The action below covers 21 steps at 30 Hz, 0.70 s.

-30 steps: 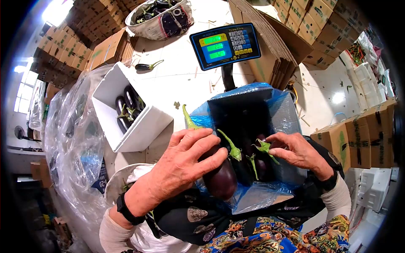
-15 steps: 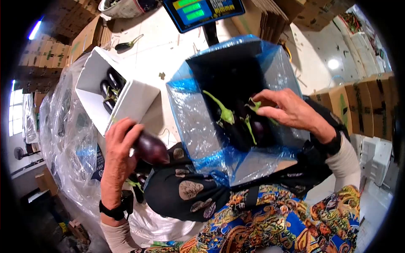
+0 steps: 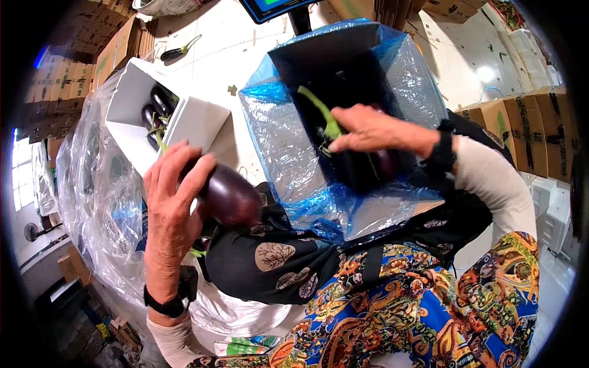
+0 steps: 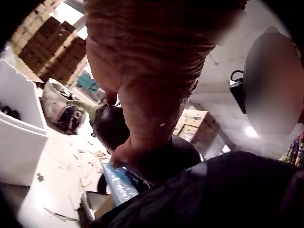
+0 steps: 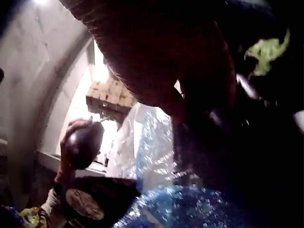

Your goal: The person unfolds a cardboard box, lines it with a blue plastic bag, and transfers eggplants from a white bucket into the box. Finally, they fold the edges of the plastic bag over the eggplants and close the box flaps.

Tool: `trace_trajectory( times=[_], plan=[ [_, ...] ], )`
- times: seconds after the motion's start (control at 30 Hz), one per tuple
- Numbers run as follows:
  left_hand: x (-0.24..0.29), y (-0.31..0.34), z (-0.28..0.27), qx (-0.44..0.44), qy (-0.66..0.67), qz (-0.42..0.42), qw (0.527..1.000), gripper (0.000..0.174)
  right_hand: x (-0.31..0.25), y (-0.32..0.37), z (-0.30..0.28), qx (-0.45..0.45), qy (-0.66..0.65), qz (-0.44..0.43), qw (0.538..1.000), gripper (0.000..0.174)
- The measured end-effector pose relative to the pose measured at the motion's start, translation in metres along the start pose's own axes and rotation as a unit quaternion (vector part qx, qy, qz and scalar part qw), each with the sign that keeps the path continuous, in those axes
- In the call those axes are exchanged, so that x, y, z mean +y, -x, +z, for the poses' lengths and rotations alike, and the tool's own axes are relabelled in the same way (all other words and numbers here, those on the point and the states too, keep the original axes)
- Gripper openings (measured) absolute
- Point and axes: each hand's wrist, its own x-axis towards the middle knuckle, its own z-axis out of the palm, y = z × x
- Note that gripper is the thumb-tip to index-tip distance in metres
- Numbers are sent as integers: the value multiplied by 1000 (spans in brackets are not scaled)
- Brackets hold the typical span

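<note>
My left hand [image 3: 175, 199] grips a large dark eggplant [image 3: 232, 196] above the lap, left of the blue-lined box [image 3: 279, 147]. In the left wrist view that eggplant [image 4: 164, 161] lies under the hand [image 4: 147, 90]. Over the box, my right hand [image 3: 380, 132] reaches leftward, fingers fairly straight and thumb apart, at the green stem [image 3: 320, 109] of an eggplant inside; whether they touch it is blurred. Dark eggplants [image 3: 388, 162] lie beneath. The right wrist view shows the right hand [image 5: 166, 61] dark, with a green cap [image 5: 267, 53] to its side.
A white foam box [image 3: 199, 126] with several eggplants [image 3: 162, 98] stands left, beside clear plastic sheeting [image 3: 92, 202]. One loose eggplant [image 3: 172, 54] lies on the floor. The scale display [image 3: 270, 7] is beyond the lined box; cartons [image 3: 531, 132] stand right.
My left hand has carried the large eggplant left, out from over the lined box. My right hand has moved left from one green cap to another stem. The head view has tilted down.
</note>
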Motion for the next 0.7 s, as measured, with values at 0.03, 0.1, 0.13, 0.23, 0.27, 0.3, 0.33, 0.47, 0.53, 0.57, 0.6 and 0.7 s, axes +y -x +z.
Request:
trace_trajectory(
  times=[0.03,0.1,0.13,0.23,0.27,0.3,0.33,0.47,0.53,0.57,0.6,0.7],
  plan=[
    [5,-16,-4,8,-2,29,1000,62,5,2,-15,13,-44,-12,999,50],
    [16,-43,-3,16,13,90,996,67,12,16,-51,33,-131,-42,990,50],
    [21,-56,2,13,16,122,992,61,1,31,-72,10,-183,22,983,48],
    [45,-94,21,-11,31,209,977,40,-5,71,-92,196,-240,15,951,44],
    [50,-103,34,-17,55,229,972,38,-5,74,-100,174,-251,38,952,44],
    [56,-111,48,-24,79,249,965,36,-1,76,-104,152,-262,61,951,44],
    [61,-119,60,-37,86,262,960,36,7,77,-100,168,-278,63,944,43],
    [85,-129,122,-155,88,303,936,38,32,78,-91,169,-292,87,937,40],
    [86,-113,175,-186,78,336,920,41,37,80,-85,164,-301,88,935,40],
    [85,-105,196,-165,77,358,916,42,40,79,-85,160,-304,88,935,40],
    [85,-107,196,-166,90,359,914,42,43,78,-84,143,-309,86,936,40],
    [85,-106,195,-172,85,365,911,40,43,81,-78,133,-289,94,944,40]
  ],
)
